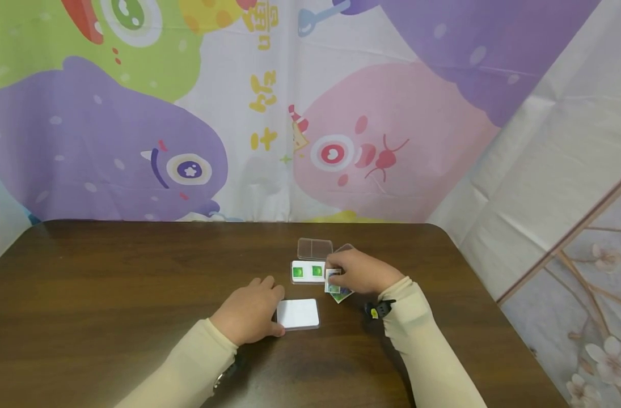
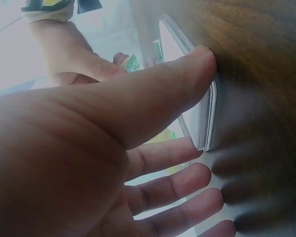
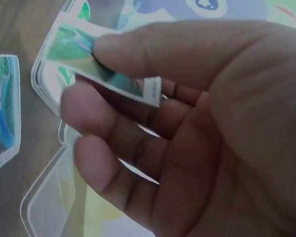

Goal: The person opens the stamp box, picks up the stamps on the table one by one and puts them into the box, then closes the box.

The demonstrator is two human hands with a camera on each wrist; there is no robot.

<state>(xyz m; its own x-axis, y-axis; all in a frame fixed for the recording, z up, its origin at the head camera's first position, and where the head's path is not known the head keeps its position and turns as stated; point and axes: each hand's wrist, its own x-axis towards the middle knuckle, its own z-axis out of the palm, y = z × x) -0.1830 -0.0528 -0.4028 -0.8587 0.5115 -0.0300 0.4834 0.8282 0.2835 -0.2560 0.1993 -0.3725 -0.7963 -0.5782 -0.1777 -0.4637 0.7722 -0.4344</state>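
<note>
My left hand [image 1: 251, 310] holds the left end of a clear plastic case [image 1: 299, 315] with a white face. Its thumb and index finger are at two corners, and the other fingers stretch out beside it in the left wrist view. My right hand [image 1: 365, 272] pinches a postage stamp [image 3: 69, 45], green and blue with perforated white edges, between thumb and fingers. Below that hand lie more stamps [image 1: 343, 296] on the table. Just left of it sits an open case [image 1: 308, 264] with two green stamps [image 1: 317, 271] showing on white backing; its right end is hidden.
Behind the open case lies its clear lid [image 1: 314, 249]. Another clear lid [image 1: 346, 247] shows partly behind my right hand. Everything rests on a dark wooden table [image 1: 136, 283], with a cartoon-printed cloth [image 1: 259, 187] hanging along its far edge.
</note>
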